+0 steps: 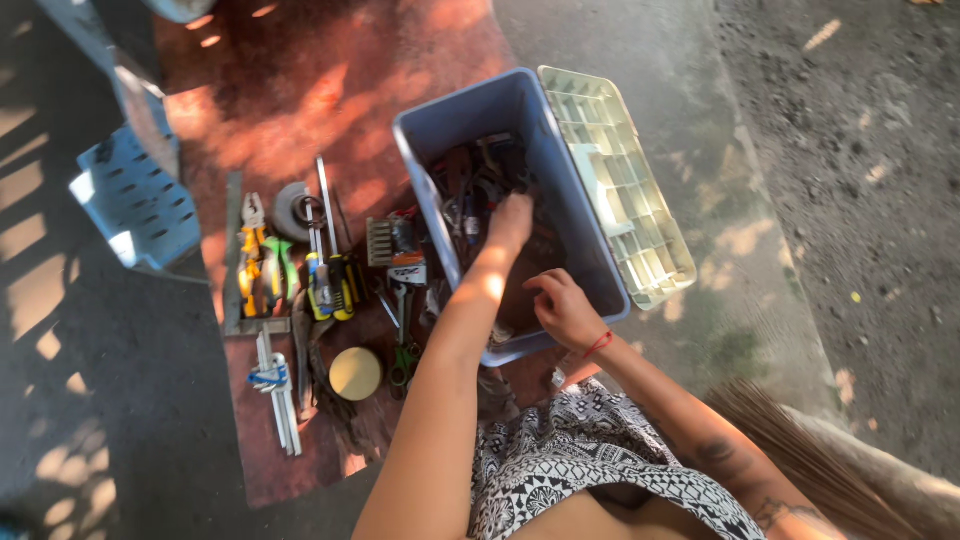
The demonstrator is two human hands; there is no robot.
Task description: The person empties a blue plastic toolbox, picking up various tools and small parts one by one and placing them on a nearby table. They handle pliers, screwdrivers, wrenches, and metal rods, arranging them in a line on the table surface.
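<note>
A blue plastic bin [470, 105] stands on the red floor, with a dark tangle of tools [465, 185] inside. My left hand [510, 215] reaches down into those tools, and its fingers are hidden among them. My right hand [562, 305], with a red string on the wrist, hovers over the near end of the bin with the fingers curled in. What it holds, if anything, does not show.
The bin's pale ribbed lid [620, 190] lies against its right side. Left of the bin lie rows of pliers [252, 262], screwdrivers [330, 280], a tape roll [290, 210], a round cream disc [355, 373] and tied white rods [275, 390]. A blue slotted chair [135, 200] stands far left, broom bristles [800, 450] lower right.
</note>
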